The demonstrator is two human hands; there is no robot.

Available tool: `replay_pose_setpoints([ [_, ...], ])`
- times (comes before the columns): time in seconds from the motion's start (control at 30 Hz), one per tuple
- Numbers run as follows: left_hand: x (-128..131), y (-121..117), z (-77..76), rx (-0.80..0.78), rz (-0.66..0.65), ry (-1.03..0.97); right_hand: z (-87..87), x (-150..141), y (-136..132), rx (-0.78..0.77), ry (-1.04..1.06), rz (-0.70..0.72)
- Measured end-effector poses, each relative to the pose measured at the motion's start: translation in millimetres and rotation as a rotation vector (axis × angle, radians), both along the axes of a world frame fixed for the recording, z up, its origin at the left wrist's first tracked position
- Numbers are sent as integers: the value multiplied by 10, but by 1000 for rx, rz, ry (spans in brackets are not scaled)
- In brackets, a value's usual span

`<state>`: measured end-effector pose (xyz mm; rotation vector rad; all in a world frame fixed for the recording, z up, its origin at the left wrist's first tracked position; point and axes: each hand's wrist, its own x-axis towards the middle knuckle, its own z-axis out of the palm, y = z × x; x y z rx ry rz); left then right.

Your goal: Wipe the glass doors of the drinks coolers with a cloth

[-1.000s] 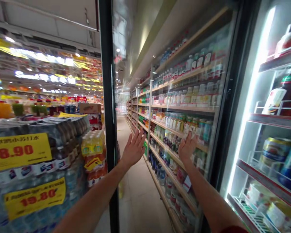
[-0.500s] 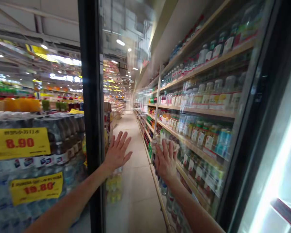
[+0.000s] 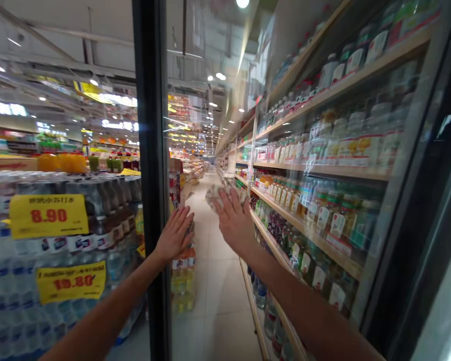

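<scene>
A glass door [image 3: 206,321] with a black frame [image 3: 152,165] stands open in front of me. My left hand [image 3: 175,234] lies flat on the glass close to the frame's left upright, fingers stretched out and nothing in them. With spread fingers, my right hand [image 3: 236,223] presses a crumpled pale cloth [image 3: 212,196] against the pane. Much of the cloth sits under the fingers and is hidden. The two hands are at nearly the same height, a short gap between them.
Seen in or through the glass, shelves [image 3: 323,170] of bottled drinks run along the right. At left stand stacked bottle packs [image 3: 15,281] with yellow price signs [image 3: 48,215]. A pale tiled floor [image 3: 221,296] stretches away down the aisle.
My right hand has slid the cloth left and up across the glass, nearer my left hand. My left hand stays by the frame, its fingers closer together. The view has shifted slightly.
</scene>
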<state>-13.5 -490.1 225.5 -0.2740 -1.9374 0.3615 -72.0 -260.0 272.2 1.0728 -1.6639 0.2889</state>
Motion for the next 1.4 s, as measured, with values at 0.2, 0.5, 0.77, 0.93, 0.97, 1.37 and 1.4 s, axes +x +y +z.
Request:
replay_pose_setpoints([
  [0.2,283,-295,-266,164,-24,-18,-590,61,-270,364,115,147],
  [0.5,495,-259,-321,325,-90,23,34,253,-994,174,68,106],
  [0.77,582,-494,-414,154,-170,-49,-1823,427,-1069,448,91,261],
  [0.93,583,-489,-512,124,-155,-27,-1293,367,-988,381,47,210],
  [0.97,588,-486,-528,110,-151,-28,-1059,353,-974,318,49,162],
  [1.37,562,-451,-214,128,-275,-109,-459,457,-1044,73,97,-204],
  [1.4,512,-431,-151,141,-263,-115,-478,430,-985,73,96,-217],
])
